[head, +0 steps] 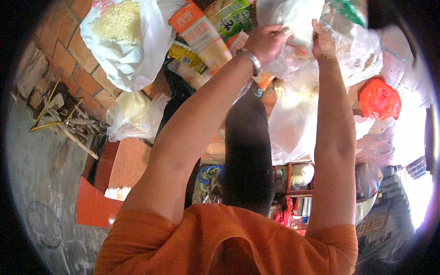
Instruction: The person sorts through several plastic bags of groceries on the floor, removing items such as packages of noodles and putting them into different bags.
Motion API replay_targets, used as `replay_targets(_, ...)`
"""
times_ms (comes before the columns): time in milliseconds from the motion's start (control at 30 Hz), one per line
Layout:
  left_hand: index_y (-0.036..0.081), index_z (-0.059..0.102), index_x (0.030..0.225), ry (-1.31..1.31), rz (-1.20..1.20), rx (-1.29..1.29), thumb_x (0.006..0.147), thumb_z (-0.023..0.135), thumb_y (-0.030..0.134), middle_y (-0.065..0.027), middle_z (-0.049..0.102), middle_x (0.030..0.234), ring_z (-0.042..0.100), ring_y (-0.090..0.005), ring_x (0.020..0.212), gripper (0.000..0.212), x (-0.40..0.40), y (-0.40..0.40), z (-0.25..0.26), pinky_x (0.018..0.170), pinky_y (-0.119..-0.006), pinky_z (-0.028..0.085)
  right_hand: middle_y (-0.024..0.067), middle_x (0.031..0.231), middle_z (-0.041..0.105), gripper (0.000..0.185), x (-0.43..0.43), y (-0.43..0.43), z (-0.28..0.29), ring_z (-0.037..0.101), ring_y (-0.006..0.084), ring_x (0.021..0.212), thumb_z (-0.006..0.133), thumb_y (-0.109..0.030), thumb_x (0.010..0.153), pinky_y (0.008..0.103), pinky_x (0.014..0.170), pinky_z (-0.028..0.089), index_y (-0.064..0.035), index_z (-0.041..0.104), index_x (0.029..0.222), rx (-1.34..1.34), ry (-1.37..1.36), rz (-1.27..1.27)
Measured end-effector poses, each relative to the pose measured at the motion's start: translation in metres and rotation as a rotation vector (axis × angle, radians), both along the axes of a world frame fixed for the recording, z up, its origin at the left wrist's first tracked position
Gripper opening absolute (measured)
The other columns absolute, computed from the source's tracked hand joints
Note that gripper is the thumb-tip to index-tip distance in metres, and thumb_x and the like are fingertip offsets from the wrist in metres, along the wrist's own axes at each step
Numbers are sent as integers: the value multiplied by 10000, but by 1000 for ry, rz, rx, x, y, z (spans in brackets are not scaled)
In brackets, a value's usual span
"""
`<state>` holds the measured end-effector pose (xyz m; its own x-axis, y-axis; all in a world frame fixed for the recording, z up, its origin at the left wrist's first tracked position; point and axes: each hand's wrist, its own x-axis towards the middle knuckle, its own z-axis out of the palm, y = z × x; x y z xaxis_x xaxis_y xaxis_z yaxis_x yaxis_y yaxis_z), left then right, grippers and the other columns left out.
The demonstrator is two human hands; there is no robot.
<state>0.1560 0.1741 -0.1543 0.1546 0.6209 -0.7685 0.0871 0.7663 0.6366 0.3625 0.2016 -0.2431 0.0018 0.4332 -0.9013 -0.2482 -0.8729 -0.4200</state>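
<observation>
My left hand, with a metal bracelet at the wrist, grips one side of a whitish plastic bag. On its other side my right hand has hold of it, thumb upward. Glare blurs the bag, and its contents cannot be made out. Crumpled clear plastic bags lie right beside my right hand. Near my left wrist are an orange and white packet bearing writing, a green packet and a yellow packet. A large translucent bag spreads below my hands, partly behind my right forearm.
An open white bag of thin pale-yellow strands stands upper left, above a smaller clear bag. A bunched red plastic bag is at right. Sticks lie on the left near a red panel. Brick tiles cover the floor.
</observation>
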Motion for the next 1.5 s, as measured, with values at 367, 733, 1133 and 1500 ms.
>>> replay_targets(367,43,523,1126,181,354,27,788,600,253,-86,609,905,574,-166,839,406,-72,-67,49,762,-278,454,109,866,628,268,-65,-65,108,592,138,718,581,-75,792,256,649,485,54,571,1025,395,-512,81)
replay_targets(733,61,576,1042,-17,622,-599,856,557,238,-36,621,854,592,-110,689,257,-128,-190,89,650,-222,427,182,927,609,444,-222,-102,33,594,276,894,565,-387,789,385,739,470,-28,545,1049,200,-612,1112)
replay_targets(1133,54,533,1089,-128,735,-407,837,589,271,-21,592,889,555,-120,760,337,-166,-168,84,680,-248,416,181,869,634,579,-265,-100,42,621,234,823,759,-351,581,341,704,492,23,575,983,148,-169,989)
replay_targets(1500,72,376,1230,-284,654,-260,680,690,73,-38,543,1083,538,-186,966,633,-143,-153,94,837,-345,447,68,979,623,372,-184,-142,155,568,136,897,663,-111,749,275,819,445,23,561,1081,-70,394,528)
